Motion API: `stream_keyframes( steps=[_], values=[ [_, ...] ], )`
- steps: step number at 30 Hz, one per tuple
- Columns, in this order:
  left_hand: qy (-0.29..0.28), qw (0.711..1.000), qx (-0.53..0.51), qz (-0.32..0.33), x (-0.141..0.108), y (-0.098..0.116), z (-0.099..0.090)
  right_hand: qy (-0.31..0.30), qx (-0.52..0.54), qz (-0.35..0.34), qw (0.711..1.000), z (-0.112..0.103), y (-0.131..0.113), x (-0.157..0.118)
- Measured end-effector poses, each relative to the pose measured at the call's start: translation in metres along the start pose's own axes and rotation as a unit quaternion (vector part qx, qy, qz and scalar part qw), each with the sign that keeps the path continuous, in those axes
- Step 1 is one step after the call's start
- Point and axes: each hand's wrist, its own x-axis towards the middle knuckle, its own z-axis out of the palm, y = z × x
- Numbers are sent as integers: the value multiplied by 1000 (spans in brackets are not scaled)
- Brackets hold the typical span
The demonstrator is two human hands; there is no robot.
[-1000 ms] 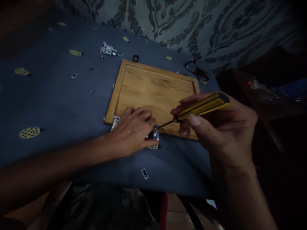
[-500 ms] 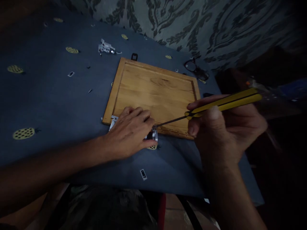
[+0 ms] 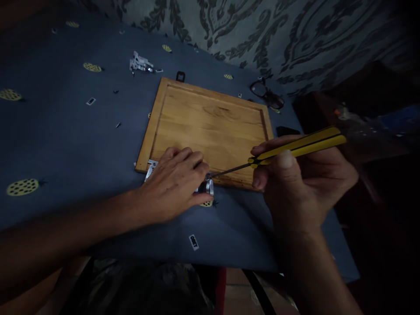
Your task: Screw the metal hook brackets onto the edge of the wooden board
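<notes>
A wooden cabinet door (image 3: 203, 127) with a raised frame lies flat on the blue patterned cloth. My left hand (image 3: 179, 183) rests on its near edge, fingers curled and thumb against a metal hinge (image 3: 210, 188), which it partly covers. Another metal hinge (image 3: 151, 168) shows at the near left corner, half hidden by that hand. In my right hand (image 3: 298, 183) is a screwdriver (image 3: 302, 146) with a yellow and black handle, gripped between thumb and fingers. Its thin shaft slants down to the left, and the tip reaches the hinge beside my left fingers.
Beyond the door's far left corner lies a loose metal hinge (image 3: 141, 62). Small screws (image 3: 118, 125) are scattered on the cloth to the left. A black buckle-like piece (image 3: 180, 76) and eyeglasses (image 3: 267, 94) lie near the patterned wall (image 3: 249, 35).
The whole view has shifted slightly left. The screwdriver's handle sits a little lower at its rear end, its tip still at the hinge. My left hand keeps its place on the door.
</notes>
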Motion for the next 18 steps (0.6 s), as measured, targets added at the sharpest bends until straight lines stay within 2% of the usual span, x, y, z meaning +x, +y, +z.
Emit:
stream_keyframes(
  steps=[11,18],
  values=[
    [20,1000,2,9,-1,0,3,-37,-32,20,999,-1,-1,-4],
    [28,999,14,11,-1,-1,3,-110,3,53,993,-1,-15,3]
  ],
)
